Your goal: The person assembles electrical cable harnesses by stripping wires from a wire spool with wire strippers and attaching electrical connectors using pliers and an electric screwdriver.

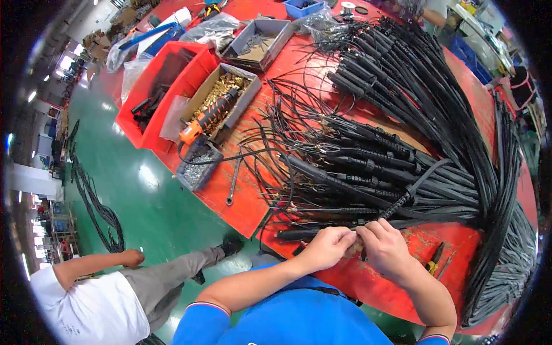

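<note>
My left hand (329, 248) and my right hand (382, 244) meet at the front edge of the red table, thumbs and fingers pinched together. A black cable (397, 206) with a ribbed sleeve runs down from the pile to my right hand, whose fingers close around its end. Whatever lies between my left fingertips is too small and covered to make out. Just beyond my hands, a bundle of black cables (368, 169) with thin loose wire ends pointing left covers the table.
An orange and black power screwdriver (210, 118) lies across a grey bin of brass parts (246, 86). Beside them stand a red bin (135, 123), a small bin of screws (198, 167) and a wrench (233, 183). Yellow-handled pliers (435, 259) lie right. Another person (98, 305) is at left.
</note>
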A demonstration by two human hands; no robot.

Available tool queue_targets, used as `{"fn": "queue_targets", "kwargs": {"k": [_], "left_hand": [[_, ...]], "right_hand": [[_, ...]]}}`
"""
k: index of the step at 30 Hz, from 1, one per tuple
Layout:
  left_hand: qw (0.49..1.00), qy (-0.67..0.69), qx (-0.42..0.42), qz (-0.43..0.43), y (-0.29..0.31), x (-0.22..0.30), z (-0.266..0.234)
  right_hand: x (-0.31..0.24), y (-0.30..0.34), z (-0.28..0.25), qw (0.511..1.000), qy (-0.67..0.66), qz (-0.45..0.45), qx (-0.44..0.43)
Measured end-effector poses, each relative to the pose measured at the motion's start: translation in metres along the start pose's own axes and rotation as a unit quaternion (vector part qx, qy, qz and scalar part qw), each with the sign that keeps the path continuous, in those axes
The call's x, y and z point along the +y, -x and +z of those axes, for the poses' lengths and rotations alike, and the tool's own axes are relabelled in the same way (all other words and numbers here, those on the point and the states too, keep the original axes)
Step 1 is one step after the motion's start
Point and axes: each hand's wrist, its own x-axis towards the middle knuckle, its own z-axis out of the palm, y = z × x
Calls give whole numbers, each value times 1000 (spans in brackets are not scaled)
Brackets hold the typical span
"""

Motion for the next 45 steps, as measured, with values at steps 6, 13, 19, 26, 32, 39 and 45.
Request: {"fn": "queue_targets", "kwargs": {"k": [6, 13, 19, 26, 32, 39, 45], "left_hand": [[998, 16, -47, 37, -8, -12, 4], [994, -54, -50, 77, -13, -18, 6], [969, -211, -23, 123, 12, 11, 1], [813, -349, 418, 206, 34, -7, -162], [654, -566, 479, 149, 29, -50, -246], [768, -484, 411, 78, 14, -41, -249], [792, -479, 379, 14, 3, -36, -255]], "right_hand": [[-12, 9, -10, 996, -14, 48, 74], [-41, 32, 66, 581, -553, 502, 324], [-42, 30, 87, 560, -626, 424, 339], [-30, 40, 81, 426, -778, 364, 285], [-26, 32, 80, 412, -813, 325, 252], [-20, 39, 91, 352, -865, 256, 250], [-20, 47, 95, 383, -859, 224, 257]]}}
